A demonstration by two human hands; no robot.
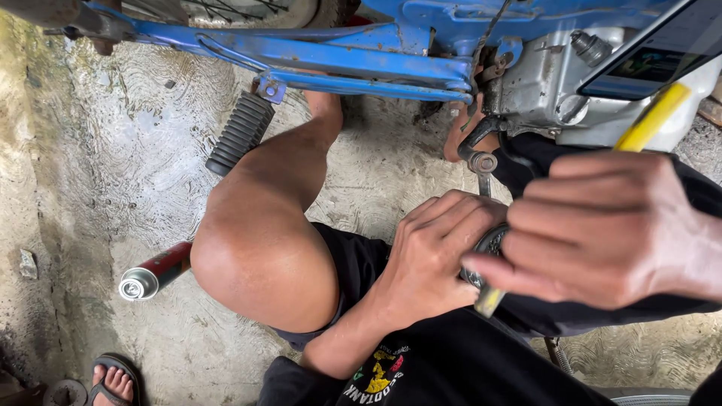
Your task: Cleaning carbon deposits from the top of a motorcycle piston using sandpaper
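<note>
Left to right. At 7 o'clock, a sandalled foot (113, 382) of someone else on the rough concrete floor (105, 150). At 8 o'clock a spray can (154, 274) lies on its side, half hidden behind our bare knee (256, 256). At 11 o'clock a ribbed black footpeg (241, 132) hangs from the blue motorbike frame (338, 56).

Centre: our left hand (429, 259) is wrapped tight around a small round dark metal part (489, 244), held over our lap. Our right hand (602, 229), at 3 o'clock, grips a yellow-handled tool (653, 116); its tip shows below the fingers, right against the part (blade type we cannot tell).

Judgement: we are mid-way through working on the part off the bike, prying or scraping. Next move likely needs the left hand steady and controlled force on the tool; a slip goes into the palm.

At 1 o'clock, the grey engine casing (541, 79) with a black lever (477, 143) below it.

Surface: swirled, dirty concrete, a stone (28, 263) at 9 o'clock. Room: cramped floor-level spot beside the bike.
</note>
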